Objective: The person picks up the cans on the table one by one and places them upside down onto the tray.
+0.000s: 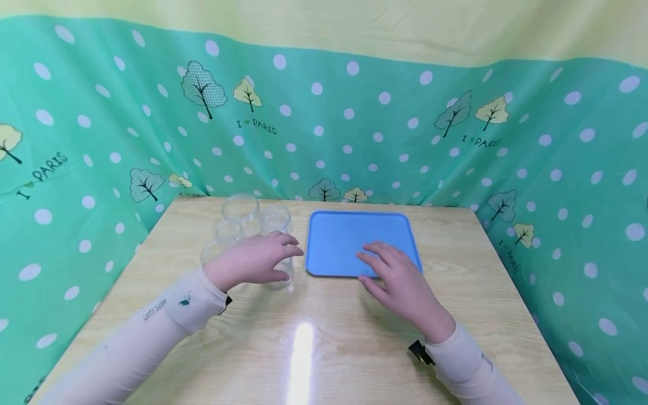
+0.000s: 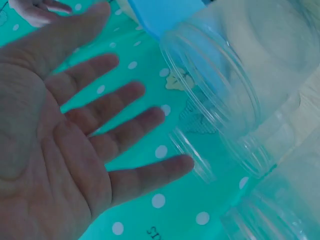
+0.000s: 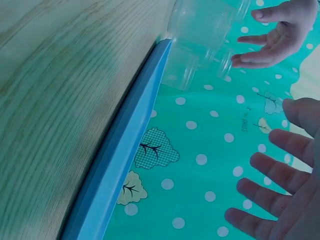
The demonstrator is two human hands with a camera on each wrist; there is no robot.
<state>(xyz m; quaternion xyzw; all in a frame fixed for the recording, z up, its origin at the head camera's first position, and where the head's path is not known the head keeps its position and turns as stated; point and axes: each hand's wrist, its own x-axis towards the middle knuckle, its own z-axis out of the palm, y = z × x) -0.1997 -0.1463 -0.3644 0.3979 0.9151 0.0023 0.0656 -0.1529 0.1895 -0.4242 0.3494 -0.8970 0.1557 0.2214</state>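
Observation:
Several clear, open-mouthed jars [image 1: 241, 208] stand in a group on the left of the table. Over the nearest of them hovers my left hand [image 1: 258, 260], fingers spread and holding nothing. In the left wrist view a clear jar [image 2: 225, 70] shows its threaded rim just beyond the fingertips. My right hand [image 1: 400, 284] hangs above the near right part of a blue tray [image 1: 334, 239], its fingers extended and apart. The right wrist view shows that hand's loose fingers [image 3: 270, 195] well above the blue tray edge [image 3: 125, 135]. My left forearm and hand partly hide the nearer jars.
The wooden table [image 1: 349, 343] has a bright light reflection near its front. A green dotted cloth [image 1: 354, 129] with printed trees encloses the back and both sides. The tray lies close to the table's back edge, right of the jars.

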